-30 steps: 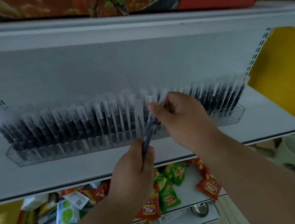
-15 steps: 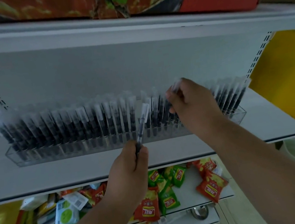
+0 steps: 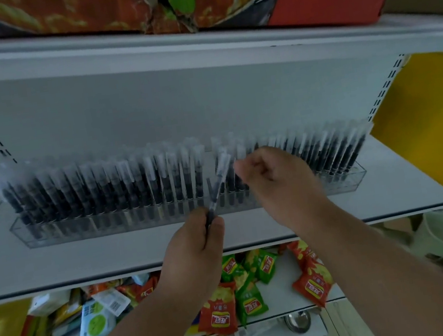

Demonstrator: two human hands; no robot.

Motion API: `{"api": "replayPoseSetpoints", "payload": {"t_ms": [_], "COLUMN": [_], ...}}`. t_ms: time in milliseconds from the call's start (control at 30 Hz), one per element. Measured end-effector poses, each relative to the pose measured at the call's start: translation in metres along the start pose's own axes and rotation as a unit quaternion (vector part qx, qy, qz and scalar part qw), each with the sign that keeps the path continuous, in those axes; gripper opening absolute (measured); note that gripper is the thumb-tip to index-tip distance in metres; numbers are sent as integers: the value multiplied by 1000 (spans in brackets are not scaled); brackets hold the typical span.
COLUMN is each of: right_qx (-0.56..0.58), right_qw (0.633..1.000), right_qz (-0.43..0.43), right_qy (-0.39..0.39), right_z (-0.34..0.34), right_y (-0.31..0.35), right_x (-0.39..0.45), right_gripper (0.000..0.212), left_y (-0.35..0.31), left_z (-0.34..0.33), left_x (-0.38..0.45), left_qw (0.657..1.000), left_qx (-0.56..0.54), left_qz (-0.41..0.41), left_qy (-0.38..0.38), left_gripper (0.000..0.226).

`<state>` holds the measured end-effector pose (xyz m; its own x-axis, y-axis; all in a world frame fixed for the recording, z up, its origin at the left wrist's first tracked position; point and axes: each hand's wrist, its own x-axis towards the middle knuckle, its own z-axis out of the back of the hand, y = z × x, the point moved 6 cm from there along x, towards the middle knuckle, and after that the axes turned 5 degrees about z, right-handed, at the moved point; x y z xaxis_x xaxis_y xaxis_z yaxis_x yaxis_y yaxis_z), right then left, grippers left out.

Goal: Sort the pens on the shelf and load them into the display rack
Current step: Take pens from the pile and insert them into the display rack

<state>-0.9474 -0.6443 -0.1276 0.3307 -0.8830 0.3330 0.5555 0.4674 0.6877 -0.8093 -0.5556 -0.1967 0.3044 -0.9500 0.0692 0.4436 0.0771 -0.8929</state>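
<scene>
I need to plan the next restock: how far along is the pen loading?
Nearly done: the display rack is packed with pens across its length. In hand: the left hand pinches one pen; the right hand reaches for it. Left: the narrow gap mid-rack.

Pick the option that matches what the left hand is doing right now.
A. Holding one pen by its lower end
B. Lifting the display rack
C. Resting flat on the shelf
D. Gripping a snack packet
A: the left hand pinches the lower end of a single pen, which slants up in front of the display rack.
</scene>
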Motion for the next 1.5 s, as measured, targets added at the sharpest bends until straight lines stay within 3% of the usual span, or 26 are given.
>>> {"api": "replayPoseSetpoints", "payload": {"t_ms": [67, 167, 300, 400, 567, 767, 900, 1267, 1500], "right_qx": [89, 189, 214, 145, -8, -80, -132, -146, -149], "right_qw": [994, 978, 969, 971, 986, 982, 987, 989, 985], "right_qz": [-41, -83, -34, 24, 100, 141, 87, 18, 86], "right_qy": [37, 26, -115, -190, -136, -96, -18, 10, -12], "right_z": [-6, 1, 42, 65, 47, 36, 17, 4, 26], "right_y": [0, -8, -13, -14, -6, 6, -4, -21, -11], "right_x": [-2, -4, 1, 7, 11, 19, 26, 21, -5], "right_gripper": [28, 25, 18, 15, 12, 21, 23, 27, 22], "left_y": [-8, -16, -17, -19, -31, -24, -25, -23, -21], "left_z": [-12, -24, -13, -5, -18, -36, -36, -34, -32], "left_x": [1, 3, 11, 13, 19, 26, 30, 31, 27], "left_qw": [999, 996, 997, 992, 937, 898, 894, 900, 908], "left_qx": [18, 30, 67, 122, 283, 382, 393, 386, 373], "left_qz": [-15, -27, -26, -41, -193, -206, -205, -192, -178], "left_qy": [41, 74, 26, -14, -75, -67, -67, -68, -69], "left_gripper": [25, 25, 29, 26, 24, 45, 43, 45, 42]}}
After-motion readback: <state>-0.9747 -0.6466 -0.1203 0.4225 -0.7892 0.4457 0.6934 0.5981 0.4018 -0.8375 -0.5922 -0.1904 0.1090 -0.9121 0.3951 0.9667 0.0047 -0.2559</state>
